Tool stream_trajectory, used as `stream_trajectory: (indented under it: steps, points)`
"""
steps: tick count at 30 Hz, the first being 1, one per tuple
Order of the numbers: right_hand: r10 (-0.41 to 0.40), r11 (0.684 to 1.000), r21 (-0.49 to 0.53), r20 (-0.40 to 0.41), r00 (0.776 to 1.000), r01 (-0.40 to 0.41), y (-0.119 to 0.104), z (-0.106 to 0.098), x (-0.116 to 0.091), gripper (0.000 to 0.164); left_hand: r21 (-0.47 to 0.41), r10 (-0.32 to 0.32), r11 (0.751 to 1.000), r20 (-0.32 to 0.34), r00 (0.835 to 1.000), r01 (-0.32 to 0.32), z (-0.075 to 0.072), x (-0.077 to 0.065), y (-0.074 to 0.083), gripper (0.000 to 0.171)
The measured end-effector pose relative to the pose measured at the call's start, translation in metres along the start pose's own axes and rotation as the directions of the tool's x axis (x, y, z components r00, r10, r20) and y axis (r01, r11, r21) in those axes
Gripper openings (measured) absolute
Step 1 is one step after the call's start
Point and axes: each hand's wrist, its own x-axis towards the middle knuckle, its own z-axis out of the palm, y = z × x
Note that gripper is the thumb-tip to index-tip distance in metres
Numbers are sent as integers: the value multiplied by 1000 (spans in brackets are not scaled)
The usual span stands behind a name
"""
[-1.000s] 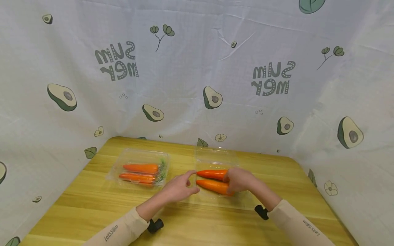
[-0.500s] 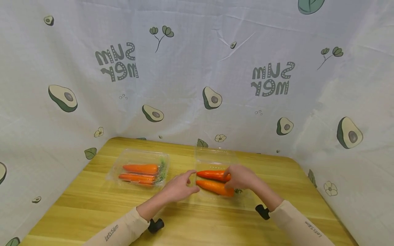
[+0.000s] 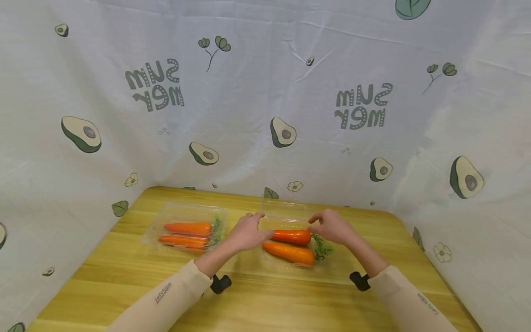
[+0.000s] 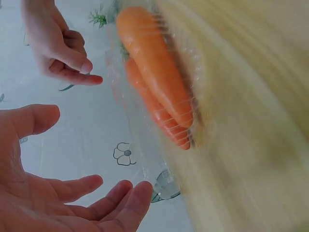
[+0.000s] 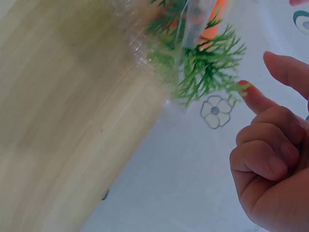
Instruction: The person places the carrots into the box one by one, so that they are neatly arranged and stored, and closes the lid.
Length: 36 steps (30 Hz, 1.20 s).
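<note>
Two orange carrots with green tops lie side by side in an open clear plastic container, its lid (image 3: 286,210) tipped back on the far side. The far carrot (image 3: 293,237) and the near carrot (image 3: 290,254) point left, their feathery greens (image 3: 322,249) at the right end. My left hand (image 3: 249,233) hovers over the container's left end, thumb spread from the fingers, holding nothing. Above the greens is my right hand (image 3: 335,227), also holding nothing. In the right wrist view its thumb and index finger are parted and the other fingers curled, the index fingertip right by the greens (image 5: 207,67).
At the left of the wooden table (image 3: 265,299) stands another clear container (image 3: 166,212) with carrots (image 3: 188,228) and greens inside. A white curtain (image 3: 240,101) printed with avocados hangs behind the table and along both sides.
My right hand has let go of the carrots and risen, exposing their greens. My left hand has moved from the container's left edge up and away from me, over its left end.
</note>
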Motion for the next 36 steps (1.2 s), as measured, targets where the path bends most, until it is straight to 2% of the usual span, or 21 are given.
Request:
stream_trajectory:
  steps: [3,11,17,26,31,36]
  points:
    - [30,999,40,-37,999,-28,7,-3,1,34,-20,-16,1000,-8,1000,16,-3,9,1,69]
    - [89,990,121,-101,991,-77,33,-4,6,39,-116,-121,986,-14,993,118,2,27,-6,74]
    - [147,977,168,-95,985,-129,48,-2,10,43,-179,-165,971,-32,986,157,4,37,-9,73]
    - [202,957,233,-99,974,-175,61,2,15,45,-224,-219,954,-72,973,198,10,53,-12,66]
    - [221,950,246,-92,971,-193,68,5,17,49,-252,-230,947,-86,969,202,12,58,-17,56]
    - [258,926,305,-78,963,-223,73,11,19,49,-276,-241,938,-79,967,211,15,63,-20,54]
